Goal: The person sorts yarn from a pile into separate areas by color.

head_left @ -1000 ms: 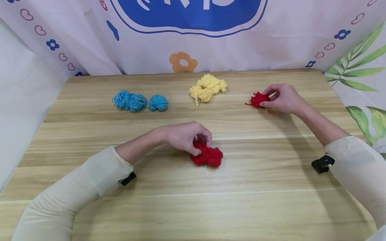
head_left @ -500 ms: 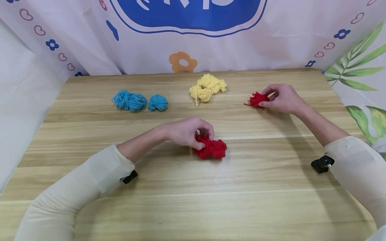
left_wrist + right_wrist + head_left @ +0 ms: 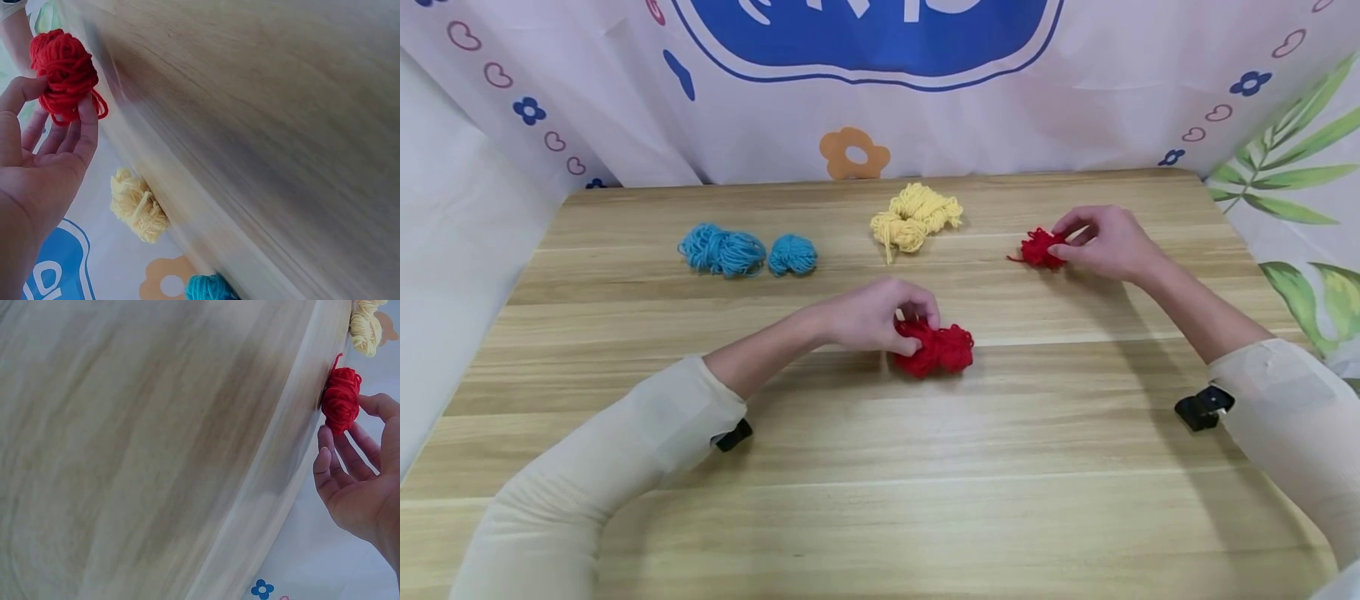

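In the head view, my left hand (image 3: 880, 317) grips a red bundle of yarn (image 3: 951, 348) between thumb and fingers, over the middle of the table. The left wrist view shows that red yarn (image 3: 65, 72) held in the fingertips, with a loose loop dangling. At the back right, my right hand (image 3: 1105, 242) has thumb and fingers about a smaller red yarn ball (image 3: 1039, 248), which rests on the table with a short tail to its left. The right wrist view has the thumb against one side of this ball (image 3: 342, 400) and fingertips at its lower end.
Yellow yarn (image 3: 917, 218) lies at the back middle of the wooden table (image 3: 880, 517). Left of it are a larger blue yarn bundle (image 3: 721, 250) and a smaller blue one (image 3: 792, 255). A printed cloth (image 3: 760, 133) hangs behind the table's far edge.
My left hand has carried the red yarn bundle away from me and slightly right. My right hand stays by the small red ball, its thumb shifted slightly.
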